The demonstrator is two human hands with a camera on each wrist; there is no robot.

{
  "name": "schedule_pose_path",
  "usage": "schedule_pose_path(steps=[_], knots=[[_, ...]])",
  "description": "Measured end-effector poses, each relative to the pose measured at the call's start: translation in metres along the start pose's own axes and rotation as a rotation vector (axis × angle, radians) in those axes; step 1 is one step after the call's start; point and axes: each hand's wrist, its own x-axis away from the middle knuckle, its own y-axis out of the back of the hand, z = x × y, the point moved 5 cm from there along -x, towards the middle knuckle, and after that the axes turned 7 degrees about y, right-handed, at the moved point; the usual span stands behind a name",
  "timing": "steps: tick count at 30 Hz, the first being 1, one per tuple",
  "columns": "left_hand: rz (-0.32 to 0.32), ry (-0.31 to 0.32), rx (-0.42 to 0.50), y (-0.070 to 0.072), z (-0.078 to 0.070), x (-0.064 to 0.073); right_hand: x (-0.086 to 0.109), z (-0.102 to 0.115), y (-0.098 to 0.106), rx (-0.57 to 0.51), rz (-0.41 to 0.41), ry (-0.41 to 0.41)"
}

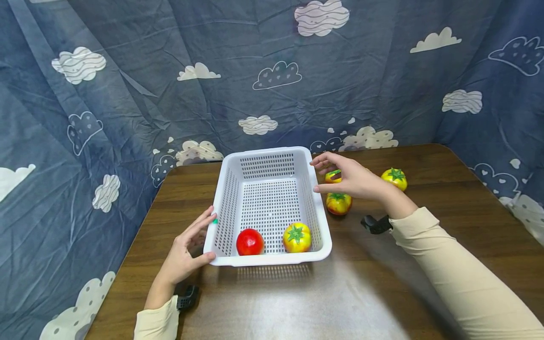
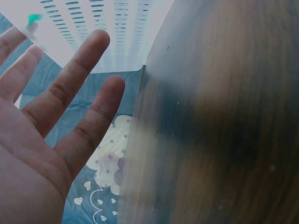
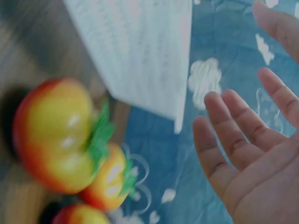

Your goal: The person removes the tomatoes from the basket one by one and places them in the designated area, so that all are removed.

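Note:
A white plastic basket (image 1: pixel 272 259) with slotted walls sits on the wooden table. Inside, at its near end, lie a red ball-like fruit (image 1: pixel 250 242) and a yellow toy tomato (image 1: pixel 297 237) with a green leafy top. My left hand (image 1: pixel 183 255) is at the left rim, its thumb and fingertips right at the edge and its fingers spread in the left wrist view. Beside the right rim, my right hand (image 1: pixel 354 179) has its fingers extended and holds nothing. Under and behind it are yellow-red toy tomatoes (image 3: pixel 58 135), partly hidden by the hand in the head view.
Another yellow toy tomato (image 1: pixel 394 179) lies farther right on the table (image 1: pixel 446 226). A dark blue curtain (image 1: pixel 238 42) with white clouds hangs behind the table and along its sides. Black wrist devices (image 1: pixel 188 297) sit at both sleeve cuffs.

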Motion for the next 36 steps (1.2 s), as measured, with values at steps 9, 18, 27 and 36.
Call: schedule_pose_path(steps=[9, 18, 27, 36], knots=[[0.002, 0.008, -0.011, 0.001, 0.000, 0.000, -0.032, 0.039, -0.035, -0.027, 0.164, 0.068], [-0.003, -0.017, -0.003, 0.002, 0.000, 0.000, -0.061, 0.072, -0.077, -0.036, 0.319, 0.148], [0.000, 0.002, -0.004, 0.002, 0.002, 0.000, -0.071, 0.085, -0.128, -0.029, 0.545, 0.165], [-0.005, 0.017, -0.021, 0.002, 0.001, 0.000, -0.071, 0.092, -0.153, -0.008, 0.653, 0.161]])
